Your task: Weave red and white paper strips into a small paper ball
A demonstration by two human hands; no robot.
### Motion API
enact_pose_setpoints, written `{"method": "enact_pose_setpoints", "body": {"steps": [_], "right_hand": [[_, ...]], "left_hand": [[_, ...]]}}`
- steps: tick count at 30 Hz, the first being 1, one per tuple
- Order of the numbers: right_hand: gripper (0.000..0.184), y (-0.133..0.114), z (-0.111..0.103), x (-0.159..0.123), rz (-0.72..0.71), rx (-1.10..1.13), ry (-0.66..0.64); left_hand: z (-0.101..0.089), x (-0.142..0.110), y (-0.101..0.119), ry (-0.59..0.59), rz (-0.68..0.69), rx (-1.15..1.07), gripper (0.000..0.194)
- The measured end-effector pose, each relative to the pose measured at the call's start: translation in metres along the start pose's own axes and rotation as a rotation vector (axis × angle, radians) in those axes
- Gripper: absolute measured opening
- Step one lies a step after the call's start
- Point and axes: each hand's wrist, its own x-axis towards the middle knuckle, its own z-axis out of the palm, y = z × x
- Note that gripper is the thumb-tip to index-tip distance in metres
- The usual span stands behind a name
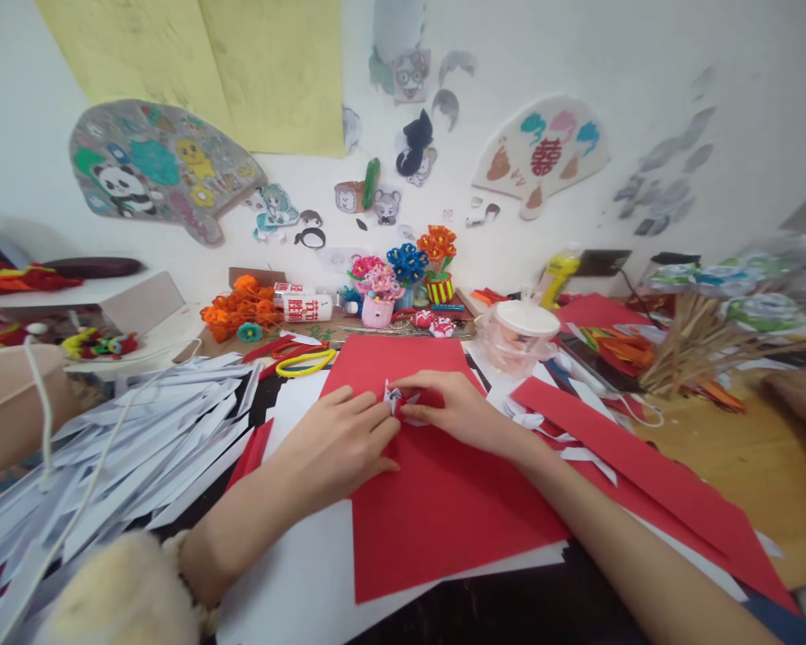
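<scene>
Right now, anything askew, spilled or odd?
The large red paper sheet lies skewed over white paper sheets, edges not lining up. At left, a thin white cord trails across a messy heap of white paper strips, possibly a snag. No spill visible.

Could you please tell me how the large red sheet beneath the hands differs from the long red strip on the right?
The red sheet is broad, while the red strip is much narrower. The sheet lies in the middle, beneath the left hand and right hand; the strip lies beyond the right forearm. Both are plain red and lie flat.
</scene>
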Motion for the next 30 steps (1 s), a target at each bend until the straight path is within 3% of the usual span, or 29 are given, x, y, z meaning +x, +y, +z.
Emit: {"method": "enact_pose_setpoints", "body": {"steps": [3, 5, 7, 11, 15, 19, 30], "right_hand": [[0.042, -0.003, -0.005, -0.002, -0.096, -0.164, 0.103], [0.033, -0.005, -0.009, -0.005, -0.208, -0.326, 0.143], [0.018, -0.008, -0.009, -0.009, -0.347, -0.496, 0.083], [0.022, -0.008, 0.004, -0.013, -0.556, -0.769, 0.044], [0.026, -0.006, 0.017, -0.012, -0.62, -0.874, 0.166], [0.029, -0.007, 0.018, -0.011, -0.643, -0.942, 0.219], [0.033, -0.001, 0.018, -0.011, -0.718, -0.944, 0.118]], "left_hand": [[0.01, -0.001, 0.003, 0.079, 0.068, 0.147, 0.021], [0.015, -0.003, 0.002, 0.13, 0.105, 0.193, 0.02], [0.016, -0.003, 0.001, 0.162, 0.145, 0.21, 0.02], [0.015, -0.002, 0.002, 0.2, 0.168, 0.217, 0.03], [0.015, 0.0, 0.004, 0.211, 0.154, 0.238, 0.036], [0.019, -0.001, 0.003, 0.195, 0.137, 0.212, 0.041], [0.017, -0.003, 0.0, 0.181, 0.178, 0.319, 0.032]]}}
